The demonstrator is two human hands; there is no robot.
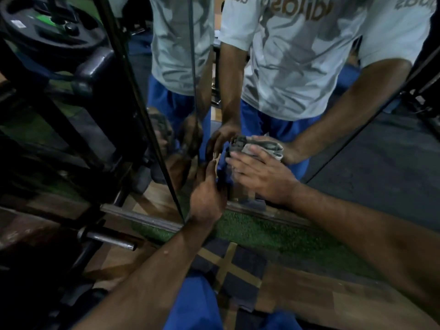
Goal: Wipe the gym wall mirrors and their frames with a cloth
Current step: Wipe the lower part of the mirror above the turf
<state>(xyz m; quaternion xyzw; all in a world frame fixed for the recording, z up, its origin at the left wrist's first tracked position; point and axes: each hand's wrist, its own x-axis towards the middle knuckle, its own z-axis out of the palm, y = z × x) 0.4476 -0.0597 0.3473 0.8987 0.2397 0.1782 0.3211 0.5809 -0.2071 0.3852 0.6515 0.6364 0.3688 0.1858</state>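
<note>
The right hand (259,175) presses the folded grey cloth (262,145) flat on the shiny wall mirror (297,79) mid-frame; the left hand (207,194) touches the glass with straight fingers. Best keep rubbing evenly.

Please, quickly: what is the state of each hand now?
Left hand: open, fingertips touching the wall mirror.
Right hand: open, flat fingers pressing a folded grey cloth on it.

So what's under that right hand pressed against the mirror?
A folded grey cloth lies between the flat right hand and the wall mirror's glass; its edges show above the fingers. The glass directly behind the cloth is covered.
</note>
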